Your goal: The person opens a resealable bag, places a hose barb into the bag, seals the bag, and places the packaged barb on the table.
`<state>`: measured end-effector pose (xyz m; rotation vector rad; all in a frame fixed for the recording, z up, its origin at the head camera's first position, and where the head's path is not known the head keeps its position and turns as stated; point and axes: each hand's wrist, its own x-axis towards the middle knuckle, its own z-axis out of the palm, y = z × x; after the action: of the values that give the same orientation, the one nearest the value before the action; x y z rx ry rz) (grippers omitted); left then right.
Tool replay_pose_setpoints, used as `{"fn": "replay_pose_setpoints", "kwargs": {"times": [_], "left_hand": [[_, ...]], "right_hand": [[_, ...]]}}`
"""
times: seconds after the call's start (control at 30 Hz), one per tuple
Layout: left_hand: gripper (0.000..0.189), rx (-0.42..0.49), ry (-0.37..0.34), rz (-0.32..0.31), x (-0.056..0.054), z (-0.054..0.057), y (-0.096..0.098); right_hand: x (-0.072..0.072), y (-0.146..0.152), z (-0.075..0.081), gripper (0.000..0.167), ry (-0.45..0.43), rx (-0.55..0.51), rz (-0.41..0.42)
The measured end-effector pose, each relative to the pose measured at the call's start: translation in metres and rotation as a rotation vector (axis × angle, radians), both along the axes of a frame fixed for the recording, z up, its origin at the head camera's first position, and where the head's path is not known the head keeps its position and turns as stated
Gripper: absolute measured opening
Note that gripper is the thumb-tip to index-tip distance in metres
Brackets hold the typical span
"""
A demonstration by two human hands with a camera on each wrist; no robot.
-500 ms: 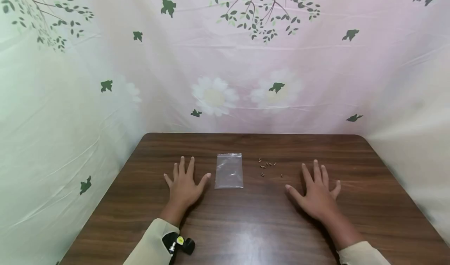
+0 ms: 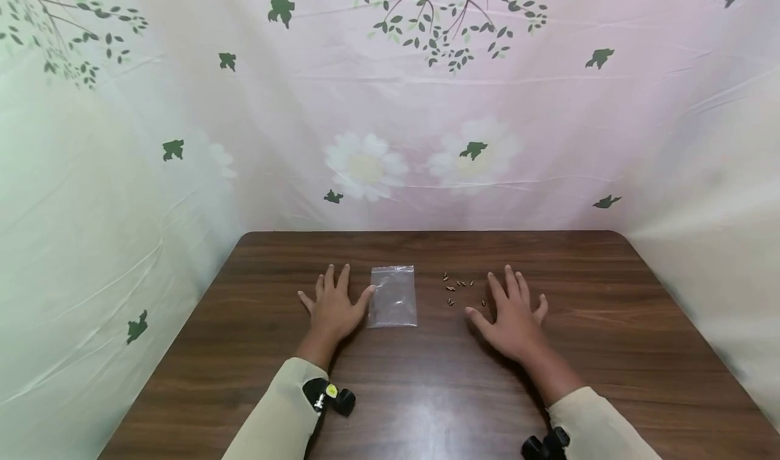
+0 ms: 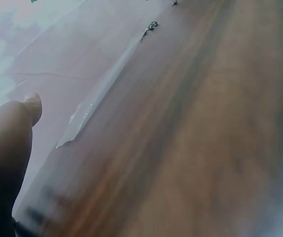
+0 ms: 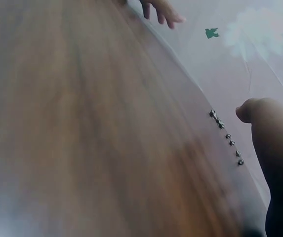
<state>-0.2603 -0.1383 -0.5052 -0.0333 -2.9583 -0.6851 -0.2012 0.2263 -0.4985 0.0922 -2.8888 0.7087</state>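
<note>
A clear plastic zip bag (image 2: 393,301) lies flat on the wooden table, its zip edge toward the back. Just left of it is my left hand (image 2: 334,311), fingers spread, the thumb tip at the bag's left edge; touching or apart, I cannot tell. Right of the bag, several small metal screw-like pieces (image 2: 451,288) are scattered. My right hand (image 2: 514,321) is spread beside them with nothing in it. The left wrist view shows the bag (image 3: 94,106) edge-on beyond the left thumb; in the right wrist view the metal pieces (image 4: 220,123) lie near the right thumb.
The brown table (image 2: 244,392) has rounded back corners. A printed cloth (image 2: 402,108) with leaves, birds and flowers hangs behind it and along both sides. Dark wrist devices sit at the left cuff (image 2: 292,392) and right cuff (image 2: 585,412).
Both hands have moved inward: the left to the right, closer to the bag, the right to the left, closer to the metal pieces. The head view has shifted slightly.
</note>
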Motion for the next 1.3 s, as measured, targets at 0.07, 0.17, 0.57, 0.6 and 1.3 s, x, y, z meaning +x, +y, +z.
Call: {"fn": "replay_pose_setpoints", "kwargs": {"times": [0.07,0.17,0.57,0.6,1.3], "left_hand": [[0.096,0.0,-0.004,-0.007,-0.004,0.0,0.004],[0.099,-0.007,-0.014,-0.018,-0.01,-0.001,0.009],[0.097,-0.019,-0.046,-0.025,-0.03,0.002,0.011],[0.097,-0.022,-0.051,-0.023,-0.032,0.002,0.011],[0.07,0.003,-0.01,-0.182,-0.045,-0.002,0.02]], "right_hand": [[-0.004,-0.003,0.0,0.095,0.006,0.003,0.003],[-0.01,-0.009,0.0,0.093,0.016,0.006,0.005],[-0.036,-0.037,0.002,0.089,0.033,0.004,0.036],[-0.038,-0.039,0.002,0.088,0.033,0.003,0.037],[-0.071,-0.073,0.006,0.065,0.086,-0.003,0.058]]}}
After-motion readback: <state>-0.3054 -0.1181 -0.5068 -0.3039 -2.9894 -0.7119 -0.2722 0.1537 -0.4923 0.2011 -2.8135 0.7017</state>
